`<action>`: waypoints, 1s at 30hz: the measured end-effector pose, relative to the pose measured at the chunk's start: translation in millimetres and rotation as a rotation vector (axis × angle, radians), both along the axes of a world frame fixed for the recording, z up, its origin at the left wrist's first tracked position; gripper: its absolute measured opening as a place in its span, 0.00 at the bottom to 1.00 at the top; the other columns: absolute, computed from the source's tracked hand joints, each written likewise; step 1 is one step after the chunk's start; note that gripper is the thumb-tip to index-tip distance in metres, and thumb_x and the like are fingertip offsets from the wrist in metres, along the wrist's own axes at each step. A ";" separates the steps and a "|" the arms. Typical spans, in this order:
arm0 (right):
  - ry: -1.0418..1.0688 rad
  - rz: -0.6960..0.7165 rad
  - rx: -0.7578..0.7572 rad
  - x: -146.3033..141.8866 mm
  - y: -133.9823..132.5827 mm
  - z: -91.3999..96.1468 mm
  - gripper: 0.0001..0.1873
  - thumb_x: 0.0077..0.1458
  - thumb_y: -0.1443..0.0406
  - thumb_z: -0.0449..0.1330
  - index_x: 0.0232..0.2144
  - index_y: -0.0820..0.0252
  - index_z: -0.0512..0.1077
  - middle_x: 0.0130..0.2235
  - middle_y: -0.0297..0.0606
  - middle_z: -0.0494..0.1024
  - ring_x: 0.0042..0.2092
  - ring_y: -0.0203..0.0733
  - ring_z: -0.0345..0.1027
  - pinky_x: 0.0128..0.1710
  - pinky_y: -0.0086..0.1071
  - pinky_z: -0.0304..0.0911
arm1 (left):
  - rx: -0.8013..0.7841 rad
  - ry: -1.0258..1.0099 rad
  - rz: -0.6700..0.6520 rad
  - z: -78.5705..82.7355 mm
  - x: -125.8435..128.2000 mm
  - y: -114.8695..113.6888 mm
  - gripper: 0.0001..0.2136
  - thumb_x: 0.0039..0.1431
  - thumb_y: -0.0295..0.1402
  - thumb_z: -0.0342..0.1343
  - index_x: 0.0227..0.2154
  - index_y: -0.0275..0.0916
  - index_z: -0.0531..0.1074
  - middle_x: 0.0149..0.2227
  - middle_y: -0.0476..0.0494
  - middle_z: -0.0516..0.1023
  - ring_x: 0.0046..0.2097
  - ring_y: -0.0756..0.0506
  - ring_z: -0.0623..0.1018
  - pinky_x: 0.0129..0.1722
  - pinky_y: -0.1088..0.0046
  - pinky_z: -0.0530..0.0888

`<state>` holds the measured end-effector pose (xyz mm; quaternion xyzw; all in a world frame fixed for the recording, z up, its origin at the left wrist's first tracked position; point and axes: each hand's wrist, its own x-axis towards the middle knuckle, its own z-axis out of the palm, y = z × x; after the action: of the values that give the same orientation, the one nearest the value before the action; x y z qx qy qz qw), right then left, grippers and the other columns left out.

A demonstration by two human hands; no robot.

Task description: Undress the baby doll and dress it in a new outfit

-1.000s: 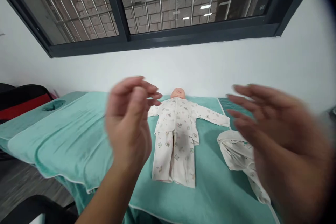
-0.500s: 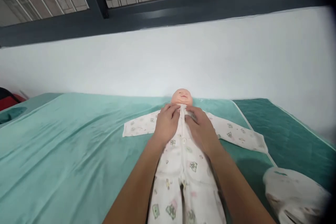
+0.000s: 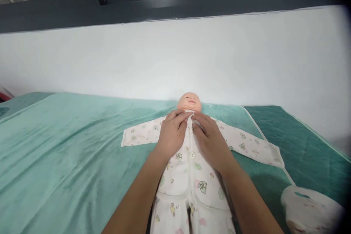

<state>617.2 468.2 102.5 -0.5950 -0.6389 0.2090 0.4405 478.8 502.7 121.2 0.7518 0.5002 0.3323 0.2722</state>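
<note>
A baby doll (image 3: 189, 101) lies on its back, dressed in a white long-sleeved baby suit (image 3: 192, 179) printed with small green, pink and yellow figures. Both sleeves are spread out to the sides. At the neckline, my left hand (image 3: 173, 129) pinches the left front edge between thumb and fingers. My right hand (image 3: 210, 135) grips the other edge beside it, the fingertips of both hands almost meeting under the doll's chin. A round button (image 3: 192, 155) shows lower on the front placket. What lies under the fingertips is hidden.
A light green sheet (image 3: 82, 153) covers the surface, with a darker green quilted pad (image 3: 298, 135) at right. At lower right sits a white printed cloth item (image 3: 311, 208). Behind the doll rises a white wall (image 3: 164, 58) below a dark window frame (image 3: 170, 5).
My hands have come closer together at the neckline, drawing the two front edges toward each other. The view has tipped downward slightly.
</note>
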 end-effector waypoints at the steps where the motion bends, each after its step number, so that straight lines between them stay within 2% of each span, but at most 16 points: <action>1: -0.013 0.026 0.004 0.7 0.7 -0.4 0.19 0.63 0.59 0.45 0.53 0.48 0.68 0.59 0.27 0.64 0.62 0.34 0.54 0.66 0.39 0.50 | 0.004 0.006 -0.006 -0.2 -0.3 -0.3 0.19 0.67 0.38 0.40 0.54 0.57 0.71 0.59 0.54 0.64 0.62 0.50 0.63 0.65 0.68 0.62; 4: 0.065 0.035 0.013 2.5 0.7 -0.7 0.18 0.62 0.58 0.48 0.51 0.47 0.69 0.59 0.26 0.64 0.63 0.34 0.54 0.66 0.39 0.51 | 0.035 -0.008 -0.025 -0.5 0.3 -0.9 0.19 0.67 0.36 0.40 0.54 0.56 0.71 0.58 0.53 0.64 0.62 0.50 0.63 0.65 0.68 0.62; 6: 0.212 -0.045 0.018 3.0 -3.7 -0.6 0.15 0.60 0.58 0.52 0.47 0.48 0.71 0.57 0.26 0.67 0.60 0.34 0.59 0.63 0.37 0.56 | 0.079 -0.061 -0.023 -0.8 1.2 -2.6 0.18 0.67 0.36 0.41 0.53 0.51 0.72 0.57 0.50 0.66 0.60 0.51 0.65 0.64 0.70 0.63; 8: 0.334 -0.122 0.043 2.8 -13.1 -1.1 0.11 0.58 0.57 0.54 0.41 0.52 0.72 0.54 0.26 0.69 0.56 0.33 0.63 0.59 0.34 0.60 | 0.109 -0.140 0.007 -1.4 1.3 -7.2 0.15 0.65 0.36 0.45 0.49 0.44 0.73 0.54 0.48 0.69 0.58 0.52 0.68 0.62 0.72 0.65; 10: 0.373 -0.133 0.057 2.1 -26.2 -3.1 0.12 0.58 0.56 0.55 0.36 0.55 0.73 0.54 0.27 0.70 0.54 0.33 0.64 0.55 0.31 0.62 | 0.104 -0.194 0.032 -2.3 -0.4 -15.3 0.11 0.63 0.36 0.49 0.43 0.41 0.74 0.53 0.48 0.70 0.57 0.52 0.69 0.61 0.73 0.66; 12: 0.361 -0.102 0.051 1.0 -39.5 -6.2 0.13 0.58 0.54 0.56 0.36 0.55 0.74 0.56 0.29 0.68 0.54 0.33 0.65 0.50 0.29 0.64 | 0.083 -0.191 0.025 -3.6 -3.6 -25.2 0.11 0.62 0.37 0.51 0.41 0.42 0.75 0.54 0.50 0.69 0.58 0.53 0.68 0.61 0.74 0.65; 14: 0.340 -0.085 0.037 -0.4 -49.5 -9.1 0.14 0.58 0.53 0.56 0.41 0.52 0.75 0.58 0.29 0.65 0.54 0.33 0.64 0.47 0.28 0.65 | 0.078 -0.154 0.000 -5.0 -7.1 -33.7 0.12 0.63 0.40 0.51 0.44 0.46 0.76 0.56 0.52 0.68 0.59 0.53 0.66 0.63 0.74 0.64; 18: 0.289 -0.109 0.046 -2.1 -55.4 -11.4 0.15 0.59 0.53 0.55 0.43 0.49 0.75 0.59 0.29 0.64 0.58 0.34 0.62 0.52 0.29 0.65 | 0.067 -0.137 -0.023 -6.5 -11.5 -38.5 0.14 0.63 0.44 0.50 0.47 0.50 0.76 0.57 0.54 0.67 0.61 0.54 0.64 0.65 0.74 0.62; 21: 0.235 -0.096 0.049 -1.4 -53.5 -11.5 0.15 0.60 0.53 0.54 0.45 0.45 0.75 0.60 0.28 0.63 0.62 0.35 0.58 0.61 0.34 0.60 | 0.037 -0.170 -0.031 -6.1 -11.8 -35.2 0.14 0.62 0.45 0.52 0.46 0.51 0.76 0.57 0.54 0.67 0.61 0.54 0.64 0.64 0.74 0.63; 24: 0.176 -0.072 0.038 -0.7 -52.1 -11.6 0.16 0.60 0.53 0.54 0.47 0.42 0.75 0.61 0.27 0.61 0.63 0.36 0.55 0.65 0.37 0.56 | 0.018 -0.182 -0.040 -4.7 -10.9 -33.4 0.12 0.60 0.43 0.54 0.43 0.50 0.77 0.57 0.53 0.67 0.61 0.52 0.64 0.64 0.73 0.64; 27: 0.160 -0.063 0.044 -1.7 -52.6 -11.0 0.15 0.60 0.55 0.54 0.47 0.44 0.75 0.61 0.26 0.61 0.63 0.36 0.55 0.65 0.36 0.56 | 0.032 -0.170 -0.036 -2.9 -10.1 -35.0 0.10 0.59 0.40 0.55 0.41 0.49 0.78 0.57 0.53 0.67 0.61 0.52 0.64 0.65 0.71 0.63; 30: 0.246 -0.081 0.044 -3.7 -54.1 -9.2 0.14 0.58 0.56 0.56 0.43 0.52 0.74 0.60 0.30 0.63 0.60 0.35 0.58 0.57 0.32 0.61 | 0.076 -0.140 -0.053 -1.6 -10.2 -39.2 0.10 0.60 0.38 0.53 0.41 0.49 0.78 0.57 0.53 0.67 0.61 0.52 0.64 0.67 0.70 0.62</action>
<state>613.5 414.1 93.3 -0.5805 -0.5598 0.2484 0.5367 468.6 463.5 119.6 0.7494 0.4470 0.3956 0.2866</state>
